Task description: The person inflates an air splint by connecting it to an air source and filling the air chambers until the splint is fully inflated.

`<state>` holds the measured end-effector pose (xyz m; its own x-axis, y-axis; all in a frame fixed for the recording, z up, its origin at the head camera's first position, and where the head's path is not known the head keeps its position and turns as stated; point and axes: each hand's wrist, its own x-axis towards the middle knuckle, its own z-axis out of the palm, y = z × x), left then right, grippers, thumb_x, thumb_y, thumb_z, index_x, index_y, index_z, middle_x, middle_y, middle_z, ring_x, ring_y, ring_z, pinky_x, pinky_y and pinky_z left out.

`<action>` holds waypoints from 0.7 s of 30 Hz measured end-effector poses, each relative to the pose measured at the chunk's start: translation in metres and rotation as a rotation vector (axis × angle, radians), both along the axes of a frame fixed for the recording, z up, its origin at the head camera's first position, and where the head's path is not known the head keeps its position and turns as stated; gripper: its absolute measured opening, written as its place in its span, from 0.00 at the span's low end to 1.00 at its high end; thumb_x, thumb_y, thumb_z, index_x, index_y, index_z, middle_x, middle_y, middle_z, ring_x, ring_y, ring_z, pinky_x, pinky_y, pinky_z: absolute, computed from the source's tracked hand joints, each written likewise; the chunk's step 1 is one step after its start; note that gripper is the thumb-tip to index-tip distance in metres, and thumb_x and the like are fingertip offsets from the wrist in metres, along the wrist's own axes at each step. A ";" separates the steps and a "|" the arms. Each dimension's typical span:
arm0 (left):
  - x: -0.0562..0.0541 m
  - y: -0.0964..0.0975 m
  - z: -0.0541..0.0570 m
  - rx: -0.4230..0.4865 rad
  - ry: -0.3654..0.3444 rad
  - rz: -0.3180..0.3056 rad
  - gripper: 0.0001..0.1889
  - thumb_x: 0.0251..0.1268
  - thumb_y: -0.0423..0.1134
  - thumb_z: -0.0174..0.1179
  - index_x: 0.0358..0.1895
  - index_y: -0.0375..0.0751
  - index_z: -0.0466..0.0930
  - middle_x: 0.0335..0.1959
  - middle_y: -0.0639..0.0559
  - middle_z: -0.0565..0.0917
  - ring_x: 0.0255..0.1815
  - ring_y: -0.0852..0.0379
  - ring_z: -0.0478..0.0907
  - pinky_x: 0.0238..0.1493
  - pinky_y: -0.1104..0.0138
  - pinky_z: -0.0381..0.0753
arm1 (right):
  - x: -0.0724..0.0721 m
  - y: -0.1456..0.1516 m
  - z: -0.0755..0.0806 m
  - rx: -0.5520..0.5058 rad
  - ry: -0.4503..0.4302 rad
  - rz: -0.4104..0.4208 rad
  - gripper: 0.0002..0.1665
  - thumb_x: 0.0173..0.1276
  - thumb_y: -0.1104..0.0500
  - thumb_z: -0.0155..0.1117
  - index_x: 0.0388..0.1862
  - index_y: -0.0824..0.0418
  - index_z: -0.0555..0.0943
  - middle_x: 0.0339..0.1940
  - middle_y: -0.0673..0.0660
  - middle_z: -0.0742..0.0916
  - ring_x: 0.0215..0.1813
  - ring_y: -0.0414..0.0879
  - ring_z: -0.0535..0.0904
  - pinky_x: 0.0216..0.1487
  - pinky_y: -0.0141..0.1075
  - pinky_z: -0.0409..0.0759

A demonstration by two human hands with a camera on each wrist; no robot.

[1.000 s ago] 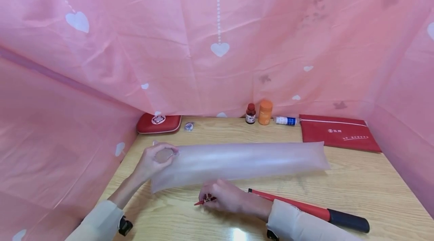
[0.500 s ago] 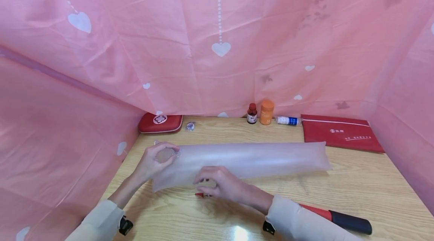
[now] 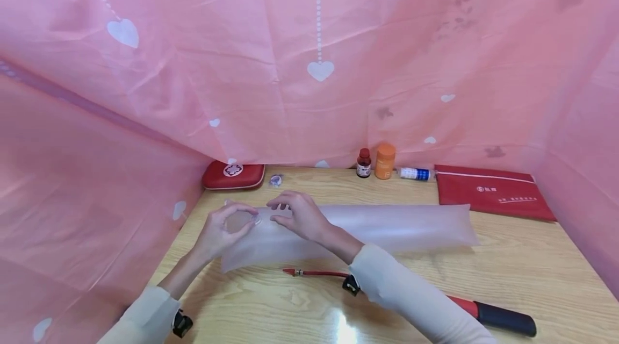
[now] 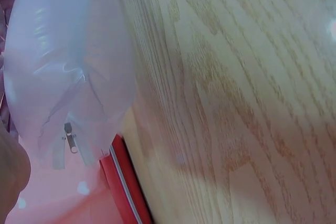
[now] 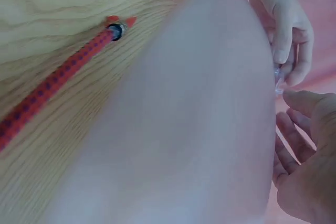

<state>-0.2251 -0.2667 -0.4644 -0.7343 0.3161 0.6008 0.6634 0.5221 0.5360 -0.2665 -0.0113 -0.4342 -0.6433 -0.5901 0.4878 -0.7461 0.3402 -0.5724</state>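
Note:
A long inflated pale translucent plastic bag (image 3: 396, 220) lies across the table. Its end in the left wrist view carries a small zipper slider (image 4: 71, 137). My left hand (image 3: 215, 232) pinches a clear plastic valve (image 5: 278, 77) on the bag between thumb and fingers. Just right of it, my right hand (image 3: 304, 217) hovers over the bag, fingers parted, nothing in its grasp; in the right wrist view its thumb tip is right by the valve. Nearer me lies the pump's red hose (image 3: 324, 273) with a pointed red nozzle (image 3: 289, 272); my right sleeve partly hides the red-and-black hand pump (image 3: 505, 320).
Along the back stand a red zip case (image 3: 234, 176), a small clear-wrapped item (image 3: 275, 180), a red-capped brown bottle (image 3: 364, 164), an orange jar (image 3: 384, 162) and a blue-and-white roll (image 3: 415, 174). At back right lies a flat red pouch (image 3: 493, 191). Pink cloth (image 3: 319, 113) surrounds the table.
My right hand has let go of the hose's nozzle end, which now lies on the table, and has moved up and forward over the bag to the left hand. The left hand keeps its pinch.

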 end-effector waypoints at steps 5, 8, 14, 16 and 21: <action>0.000 0.001 -0.004 0.018 0.036 0.016 0.19 0.61 0.26 0.76 0.52 0.46 0.88 0.48 0.56 0.91 0.53 0.53 0.87 0.80 0.55 0.60 | -0.008 -0.013 -0.001 0.068 -0.028 -0.019 0.12 0.70 0.61 0.77 0.51 0.61 0.91 0.40 0.53 0.91 0.45 0.49 0.85 0.44 0.34 0.80; -0.001 0.001 -0.006 0.032 0.057 0.025 0.19 0.60 0.25 0.77 0.53 0.45 0.88 0.47 0.54 0.91 0.52 0.52 0.87 0.79 0.50 0.60 | -0.011 -0.018 -0.001 0.067 -0.045 -0.019 0.08 0.70 0.61 0.77 0.48 0.59 0.93 0.38 0.51 0.91 0.43 0.50 0.85 0.41 0.32 0.78; -0.005 0.001 -0.010 0.009 0.090 0.066 0.19 0.60 0.27 0.77 0.54 0.45 0.88 0.49 0.54 0.90 0.53 0.52 0.84 0.72 0.57 0.69 | -0.014 -0.023 -0.002 0.024 -0.089 -0.003 0.05 0.71 0.63 0.76 0.43 0.58 0.93 0.37 0.49 0.92 0.39 0.42 0.83 0.40 0.31 0.79; -0.006 0.001 -0.011 0.004 0.098 0.079 0.18 0.60 0.28 0.77 0.53 0.45 0.89 0.49 0.54 0.90 0.54 0.51 0.83 0.68 0.62 0.71 | -0.015 -0.024 -0.001 0.001 -0.101 0.004 0.04 0.71 0.64 0.76 0.42 0.57 0.93 0.37 0.48 0.92 0.37 0.39 0.82 0.39 0.30 0.80; -0.006 0.001 -0.014 -0.016 0.112 0.115 0.16 0.61 0.31 0.77 0.52 0.43 0.90 0.53 0.50 0.90 0.59 0.46 0.82 0.72 0.56 0.67 | -0.015 -0.028 -0.002 -0.052 -0.115 0.021 0.04 0.71 0.63 0.76 0.43 0.57 0.93 0.36 0.48 0.92 0.33 0.36 0.81 0.36 0.29 0.79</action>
